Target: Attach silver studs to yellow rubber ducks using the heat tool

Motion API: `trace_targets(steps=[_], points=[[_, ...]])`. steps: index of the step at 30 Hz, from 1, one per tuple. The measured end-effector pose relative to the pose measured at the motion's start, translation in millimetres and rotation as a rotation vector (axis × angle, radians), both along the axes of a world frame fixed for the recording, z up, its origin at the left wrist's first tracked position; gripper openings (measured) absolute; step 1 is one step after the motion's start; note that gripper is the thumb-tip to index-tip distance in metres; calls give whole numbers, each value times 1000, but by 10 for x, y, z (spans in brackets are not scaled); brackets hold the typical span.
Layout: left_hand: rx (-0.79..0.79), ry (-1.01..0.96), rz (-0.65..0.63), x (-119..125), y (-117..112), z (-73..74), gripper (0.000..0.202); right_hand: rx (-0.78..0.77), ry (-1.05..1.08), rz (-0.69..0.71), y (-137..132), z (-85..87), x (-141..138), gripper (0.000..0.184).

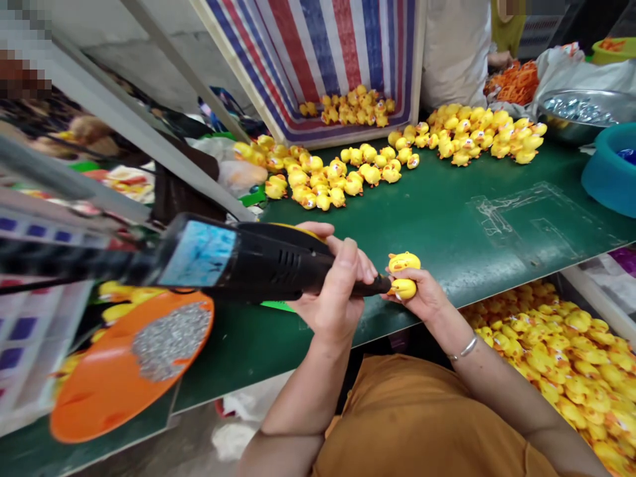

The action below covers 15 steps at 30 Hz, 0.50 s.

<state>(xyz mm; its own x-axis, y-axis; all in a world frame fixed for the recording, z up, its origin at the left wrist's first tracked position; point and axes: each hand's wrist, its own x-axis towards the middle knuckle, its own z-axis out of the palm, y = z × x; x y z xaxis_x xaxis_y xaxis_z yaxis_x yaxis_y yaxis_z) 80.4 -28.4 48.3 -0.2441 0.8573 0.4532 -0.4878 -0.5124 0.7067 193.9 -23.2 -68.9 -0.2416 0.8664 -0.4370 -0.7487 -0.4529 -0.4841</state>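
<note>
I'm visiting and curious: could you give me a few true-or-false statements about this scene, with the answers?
The left hand holds a black power tool. True.
The right hand is empty. False: it holds a yellow toy duck.
A metal bangle circles the right wrist. True.
The person's shirt is blue. False: it is orange-brown.
Loose yellow toy ducks lie on the green bench. True.
The orange tray holds ducks. False: it holds silvery grains.
</note>
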Motion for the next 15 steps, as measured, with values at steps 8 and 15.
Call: trace_targets(steps=[8, 15], points=[[-69, 151, 11, 77, -8, -90, 36, 85, -37, -2, -11, 79, -27, 19], [-45, 148, 15, 111, -46, -98, 37, 145, -81, -27, -33, 100, -29, 21]])
